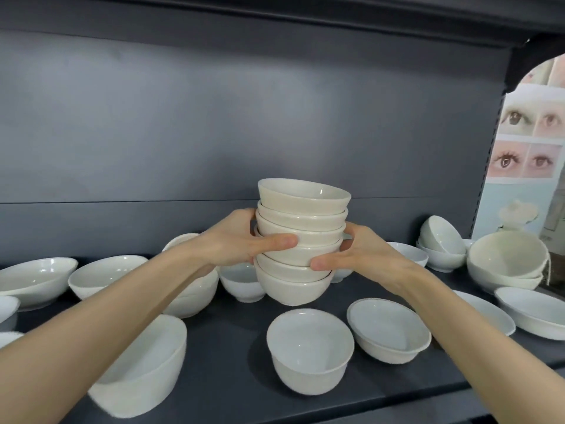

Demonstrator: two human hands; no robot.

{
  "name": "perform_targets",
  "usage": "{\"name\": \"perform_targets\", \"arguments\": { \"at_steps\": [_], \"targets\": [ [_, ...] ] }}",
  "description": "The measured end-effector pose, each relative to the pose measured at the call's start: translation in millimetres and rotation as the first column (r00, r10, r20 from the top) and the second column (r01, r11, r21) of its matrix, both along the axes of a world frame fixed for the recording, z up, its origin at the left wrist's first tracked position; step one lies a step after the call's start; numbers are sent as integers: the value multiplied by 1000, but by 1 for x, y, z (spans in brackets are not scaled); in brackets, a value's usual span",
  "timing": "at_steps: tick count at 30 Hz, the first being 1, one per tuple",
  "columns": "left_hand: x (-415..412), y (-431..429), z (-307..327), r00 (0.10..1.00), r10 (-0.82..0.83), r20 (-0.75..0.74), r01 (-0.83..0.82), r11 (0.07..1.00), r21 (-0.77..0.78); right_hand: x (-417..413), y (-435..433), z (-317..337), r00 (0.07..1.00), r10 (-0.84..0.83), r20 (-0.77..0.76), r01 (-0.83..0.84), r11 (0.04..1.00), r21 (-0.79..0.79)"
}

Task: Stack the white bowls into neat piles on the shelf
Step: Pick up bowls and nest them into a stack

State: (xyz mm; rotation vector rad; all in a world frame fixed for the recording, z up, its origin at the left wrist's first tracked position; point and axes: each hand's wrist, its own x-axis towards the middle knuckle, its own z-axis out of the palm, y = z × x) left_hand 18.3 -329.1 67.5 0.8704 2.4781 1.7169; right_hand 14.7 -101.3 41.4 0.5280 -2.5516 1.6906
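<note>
1. Stack of cream-white glazed ceramic bowls (301,240), nested several high, is clamped between both hands above the middle of the dark grey metal shelf (232,341).
2. Left hand (235,243): grasps the stack's left side at mid-height. The thumb lies flat across the front and points right. The fingers go round the back, hidden.
3. Right hand (363,255): grasps the right side a bit lower. The thumb tip presses on the front near the lower bowls and points left. The fingers curl behind.
4. Both forearms are bare and reach in from the bottom corners, converging on the stack.
5. Stack leans slightly left, top bowl's mouth tipped toward the camera. Can't tell if the base touches the shelf.
6. Loose on the shelf:
   - small deep white bowl (310,347) front centre
   - shallow white dish (388,335) just beside it on the right
   - large white bowl (146,371) under the left forearm
   - more white bowls along both sides
7. Poster with eye photos (526,142) stands at the shelf's right end.
</note>
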Motion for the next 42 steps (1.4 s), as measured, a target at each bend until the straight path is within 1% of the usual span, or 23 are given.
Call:
{"name": "perform_targets", "arguments": {
  "at_steps": [4, 7, 12, 17, 22, 29, 36, 42],
  "targets": [
    [-11, 56, 0, 1000, -15, -5, 15, 1000, 2, -5, 56, 4, 1000, 17, -11, -16, 1000, 15],
    [-21, 98, 0, 1000, 5, 2, -5, 1000, 9, -13, 98, 8, 999, 32, -7, -33, 999, -28],
    [-36, 158, -4, 999, 35, 9, -35, 999, 5, -37, 159, 6, 999, 41, 5, -41, 998, 44],
    [-51, 198, -18, 996, 63, 68, -64, 998, 10, -59, 197, -6, 998, 56, 36, -57, 997, 49],
    [-63, 215, -33, 989, 105, 107, -104, 994, -16, -77, 212, -24, 994, 59, 91, -64, 997, 48],
    [-69, 220, -48, 985, 94, 145, -91, 995, -29, -91, 214, -45, 987, 59, 153, -67, 996, 53],
    [-66, 217, -51, 973, 157, 169, -141, 985, -99, -98, 212, -54, 986, 88, 142, -98, 993, 61],
    [-68, 213, -54, 974, 145, 177, -126, 986, -113, -99, 209, -55, 986, 99, 138, -110, 991, 78]
  ]
}}
